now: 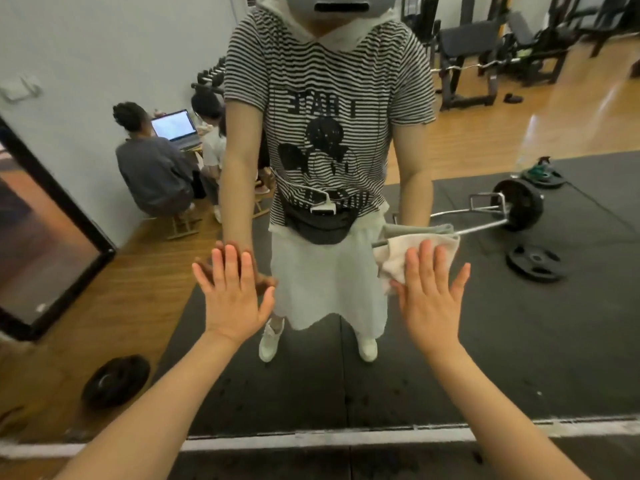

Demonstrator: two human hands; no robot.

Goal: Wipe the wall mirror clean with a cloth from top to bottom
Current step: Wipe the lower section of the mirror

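Note:
The wall mirror fills nearly the whole view and reflects me and a gym room. My right hand lies flat with spread fingers on a pale cloth, pressing it against the glass at about waist height of my reflection. My left hand is flat on the bare glass to the left, fingers straight and apart, meeting its own reflection. Part of the cloth is hidden under my right palm.
The mirror's lower edge runs as a pale strip across the bottom. Reflected in the glass are a barbell, loose weight plates, black floor mats, gym benches, a leaning framed panel and seated people at a laptop.

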